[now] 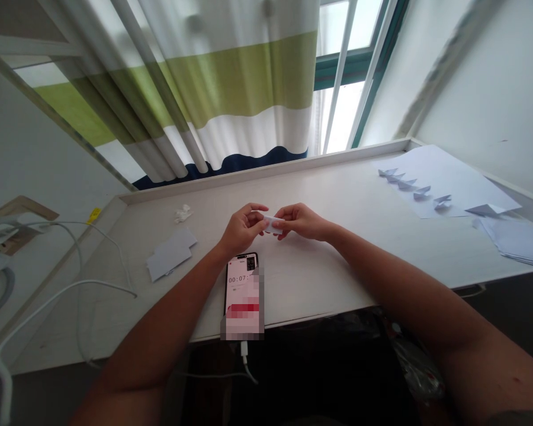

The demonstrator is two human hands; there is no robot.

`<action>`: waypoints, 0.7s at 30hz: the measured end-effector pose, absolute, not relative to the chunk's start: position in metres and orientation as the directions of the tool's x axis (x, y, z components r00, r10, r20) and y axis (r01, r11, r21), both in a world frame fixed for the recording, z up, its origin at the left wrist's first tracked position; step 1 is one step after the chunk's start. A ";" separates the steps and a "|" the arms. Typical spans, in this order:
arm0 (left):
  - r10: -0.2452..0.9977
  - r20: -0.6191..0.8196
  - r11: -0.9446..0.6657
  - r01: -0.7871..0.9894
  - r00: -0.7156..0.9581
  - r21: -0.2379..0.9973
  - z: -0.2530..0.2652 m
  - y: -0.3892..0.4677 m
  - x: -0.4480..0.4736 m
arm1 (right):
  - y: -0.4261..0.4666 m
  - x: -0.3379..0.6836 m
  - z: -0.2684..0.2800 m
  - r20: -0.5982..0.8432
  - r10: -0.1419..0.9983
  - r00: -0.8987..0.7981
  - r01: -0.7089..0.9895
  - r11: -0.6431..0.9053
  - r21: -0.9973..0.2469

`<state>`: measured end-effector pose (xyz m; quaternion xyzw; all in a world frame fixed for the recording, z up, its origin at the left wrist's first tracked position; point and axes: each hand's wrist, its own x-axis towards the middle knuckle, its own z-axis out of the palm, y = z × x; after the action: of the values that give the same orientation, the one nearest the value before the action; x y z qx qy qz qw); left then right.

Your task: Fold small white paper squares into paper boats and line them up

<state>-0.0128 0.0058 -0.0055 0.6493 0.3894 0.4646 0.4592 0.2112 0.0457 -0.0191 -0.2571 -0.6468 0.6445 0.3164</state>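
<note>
A small folded piece of white paper (273,224) is held just above the white desk, between my two hands. My left hand (244,228) pinches its left end with thumb and fingers. At the right end, my right hand (301,222) grips it the same way, thumb on top. The fingertips hide part of the paper, so its exact folded shape does not show. Just below my left hand lies a phone (242,290) with a running timer on its screen.
Several folded paper boats (421,192) stand in a row on large white sheets (444,171) at the right. A stack of paper (515,239) lies nearby. On the left are paper pieces (171,254), a crumpled tissue (183,213) and white cables (66,290). A curtain (249,77) hangs behind.
</note>
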 end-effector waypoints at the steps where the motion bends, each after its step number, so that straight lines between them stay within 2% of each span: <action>1: 0.936 0.245 -0.271 0.074 0.255 0.960 -0.006 0.006 -0.013 | 0.045 0.211 -0.019 0.088 0.752 -0.653 -0.092 0.037 -0.995; 5: 0.942 0.239 -0.260 0.064 0.236 0.963 -0.008 0.007 -0.012 | 0.042 0.207 -0.018 0.125 0.821 -0.557 -0.171 0.034 -0.985; 9: 0.937 0.296 -0.318 0.101 0.188 0.943 -0.009 0.007 -0.010 | 0.041 0.203 -0.019 0.166 0.849 -0.502 -0.203 0.071 -0.977; 12: 0.931 0.345 -0.361 0.148 0.124 0.921 -0.009 0.006 -0.011 | 0.042 0.200 -0.020 0.212 0.841 -0.497 -0.177 0.141 -0.974; 16: 0.897 0.424 -0.442 0.263 0.127 0.858 -0.005 0.005 -0.014 | 0.042 0.199 -0.020 0.270 0.838 -0.474 -0.155 0.222 -0.963; 21: 0.909 0.395 -0.416 0.237 0.129 0.878 -0.001 0.003 -0.013 | 0.041 0.201 -0.017 0.303 0.830 -0.467 -0.116 0.282 -0.952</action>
<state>-0.0127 0.0032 -0.0006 0.6734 0.4255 0.5042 0.3334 0.2013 0.0409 -0.0170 -0.2673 -0.6681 0.5361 0.4414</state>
